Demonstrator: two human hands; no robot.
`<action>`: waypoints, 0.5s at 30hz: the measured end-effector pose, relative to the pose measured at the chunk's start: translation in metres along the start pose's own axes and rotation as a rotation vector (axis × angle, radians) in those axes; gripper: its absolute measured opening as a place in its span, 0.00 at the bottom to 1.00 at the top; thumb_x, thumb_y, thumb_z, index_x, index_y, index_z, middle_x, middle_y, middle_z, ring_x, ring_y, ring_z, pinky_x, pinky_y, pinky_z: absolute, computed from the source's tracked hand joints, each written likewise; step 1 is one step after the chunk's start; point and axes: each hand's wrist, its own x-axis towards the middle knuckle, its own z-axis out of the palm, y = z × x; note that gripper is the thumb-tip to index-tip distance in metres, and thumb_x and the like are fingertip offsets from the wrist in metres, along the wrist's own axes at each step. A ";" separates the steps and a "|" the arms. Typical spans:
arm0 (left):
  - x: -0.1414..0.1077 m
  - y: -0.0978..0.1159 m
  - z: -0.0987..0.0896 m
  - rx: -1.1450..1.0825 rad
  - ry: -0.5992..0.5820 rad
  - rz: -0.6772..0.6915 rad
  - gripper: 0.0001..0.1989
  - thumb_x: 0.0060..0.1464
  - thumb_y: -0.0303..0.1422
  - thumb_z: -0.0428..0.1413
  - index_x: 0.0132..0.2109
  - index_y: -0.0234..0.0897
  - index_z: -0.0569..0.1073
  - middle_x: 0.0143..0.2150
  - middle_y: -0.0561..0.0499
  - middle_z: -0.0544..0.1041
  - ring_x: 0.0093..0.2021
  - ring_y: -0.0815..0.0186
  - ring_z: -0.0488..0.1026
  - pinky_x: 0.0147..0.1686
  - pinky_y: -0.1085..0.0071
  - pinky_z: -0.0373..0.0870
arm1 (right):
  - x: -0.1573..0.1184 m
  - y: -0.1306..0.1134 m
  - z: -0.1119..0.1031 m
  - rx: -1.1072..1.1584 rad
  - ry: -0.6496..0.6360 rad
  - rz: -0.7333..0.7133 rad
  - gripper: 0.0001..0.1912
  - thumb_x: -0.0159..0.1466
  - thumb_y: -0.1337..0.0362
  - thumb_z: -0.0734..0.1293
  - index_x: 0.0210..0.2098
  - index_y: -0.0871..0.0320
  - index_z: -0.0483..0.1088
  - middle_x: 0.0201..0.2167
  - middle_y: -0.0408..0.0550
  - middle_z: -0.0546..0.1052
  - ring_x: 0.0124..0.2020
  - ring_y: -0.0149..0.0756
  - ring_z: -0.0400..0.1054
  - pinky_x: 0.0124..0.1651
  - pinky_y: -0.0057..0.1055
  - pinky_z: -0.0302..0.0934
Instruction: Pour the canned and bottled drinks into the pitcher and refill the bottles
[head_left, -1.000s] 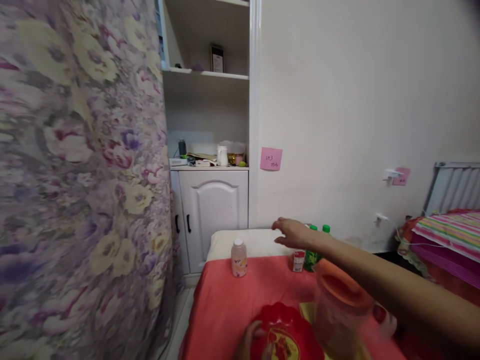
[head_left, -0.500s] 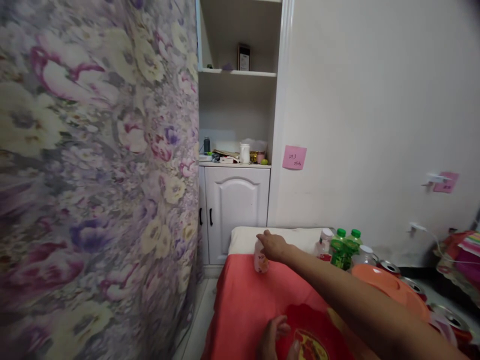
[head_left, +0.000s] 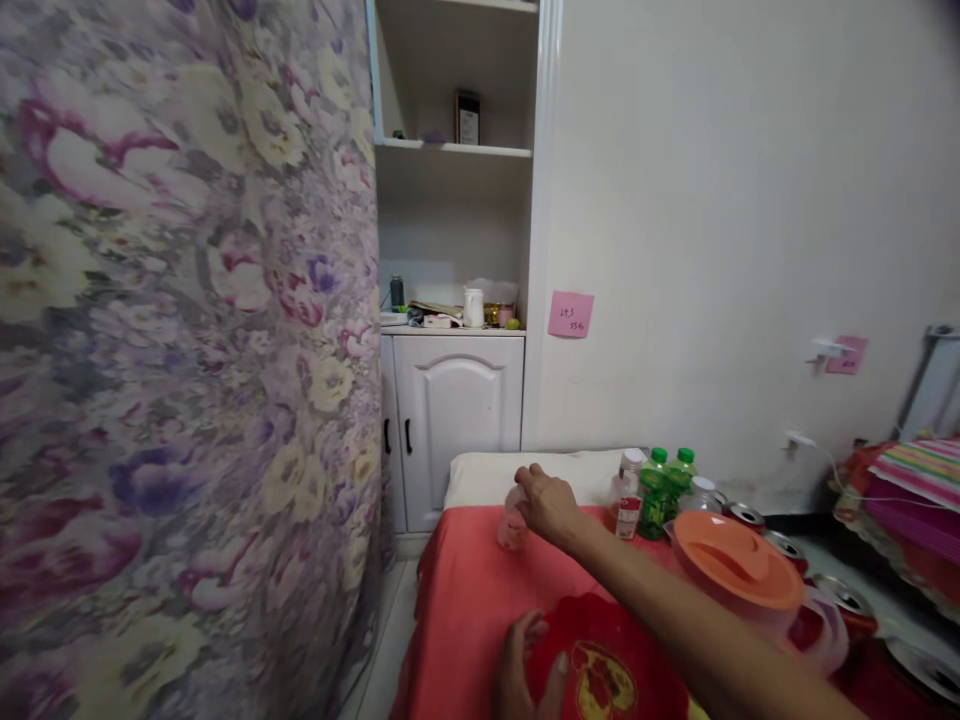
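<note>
My right hand [head_left: 551,505] reaches out to the far part of the red cloth. Its fingers are closed round the upper part of a small pinkish bottle [head_left: 510,530] that looks upright; the hand covers part of it. Low in the view, my left hand [head_left: 525,665] is at the left edge of a red scalloped plate [head_left: 559,625] with a gold pattern in its middle. The thumb lies over the plate's inside and the fingers curl at its rim. My right forearm hides the plate's right side.
On the right stand a white-capped bottle [head_left: 628,495], green bottles [head_left: 656,500], a pitcher with an orange lid [head_left: 739,560] and several cans [head_left: 844,605]. A floral curtain [head_left: 187,400] hangs at left. Behind are a white cabinet [head_left: 461,430] and a wall.
The view has turned slightly right. My left hand has moved onto the plate's left edge, and more of the plate shows. My right hand stays at the pinkish bottle.
</note>
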 end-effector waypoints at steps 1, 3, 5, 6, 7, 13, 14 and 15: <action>0.002 -0.004 -0.001 0.014 0.034 0.014 0.17 0.55 0.43 0.60 0.49 0.42 0.77 0.45 0.44 0.82 0.47 0.50 0.81 0.48 0.54 0.80 | -0.012 0.001 -0.008 0.021 0.025 0.000 0.19 0.65 0.69 0.63 0.55 0.58 0.67 0.51 0.53 0.75 0.42 0.43 0.75 0.41 0.36 0.65; 0.007 -0.013 -0.004 0.045 0.103 0.039 0.21 0.54 0.43 0.59 0.54 0.41 0.75 0.51 0.40 0.81 0.52 0.45 0.79 0.52 0.48 0.77 | -0.043 0.004 -0.022 0.067 0.069 -0.007 0.20 0.65 0.68 0.63 0.57 0.56 0.65 0.53 0.51 0.74 0.43 0.42 0.75 0.40 0.34 0.65; 0.010 -0.023 -0.005 0.089 0.167 0.082 0.27 0.53 0.41 0.60 0.59 0.38 0.70 0.58 0.35 0.75 0.60 0.41 0.73 0.60 0.41 0.69 | -0.082 0.010 -0.033 0.128 0.102 -0.023 0.18 0.66 0.67 0.62 0.55 0.54 0.65 0.50 0.49 0.74 0.41 0.38 0.75 0.39 0.32 0.66; 0.011 -0.028 -0.004 0.126 0.198 0.129 0.30 0.52 0.40 0.60 0.61 0.36 0.68 0.62 0.33 0.72 0.63 0.40 0.69 0.63 0.38 0.63 | -0.104 0.014 -0.036 0.239 0.151 -0.057 0.16 0.66 0.67 0.62 0.53 0.54 0.66 0.48 0.49 0.75 0.40 0.38 0.75 0.40 0.32 0.67; 0.011 -0.032 -0.003 0.208 0.221 0.231 0.33 0.53 0.40 0.60 0.63 0.35 0.65 0.63 0.32 0.70 0.64 0.38 0.67 0.62 0.36 0.63 | -0.125 0.018 -0.038 0.338 0.211 -0.089 0.16 0.65 0.69 0.62 0.52 0.54 0.66 0.47 0.49 0.75 0.42 0.38 0.75 0.41 0.31 0.68; -0.005 -0.038 0.011 0.470 0.024 0.568 0.39 0.56 0.35 0.60 0.71 0.40 0.53 0.68 0.33 0.65 0.67 0.42 0.65 0.58 0.44 0.73 | -0.215 0.037 -0.041 0.395 0.467 -0.253 0.22 0.63 0.72 0.63 0.56 0.53 0.62 0.48 0.52 0.76 0.48 0.39 0.75 0.47 0.30 0.71; -0.009 -0.037 0.014 0.449 -0.011 0.603 0.40 0.56 0.35 0.60 0.71 0.40 0.53 0.68 0.33 0.65 0.67 0.43 0.66 0.58 0.44 0.73 | -0.221 0.039 -0.043 0.379 0.480 -0.271 0.23 0.62 0.73 0.64 0.56 0.53 0.63 0.48 0.52 0.77 0.49 0.39 0.75 0.48 0.29 0.71; -0.012 -0.035 0.017 0.413 -0.034 0.622 0.40 0.56 0.36 0.60 0.71 0.40 0.53 0.68 0.33 0.66 0.67 0.43 0.66 0.58 0.44 0.73 | -0.227 0.040 -0.046 0.367 0.483 -0.286 0.25 0.61 0.74 0.64 0.56 0.53 0.63 0.48 0.52 0.77 0.50 0.39 0.75 0.49 0.28 0.71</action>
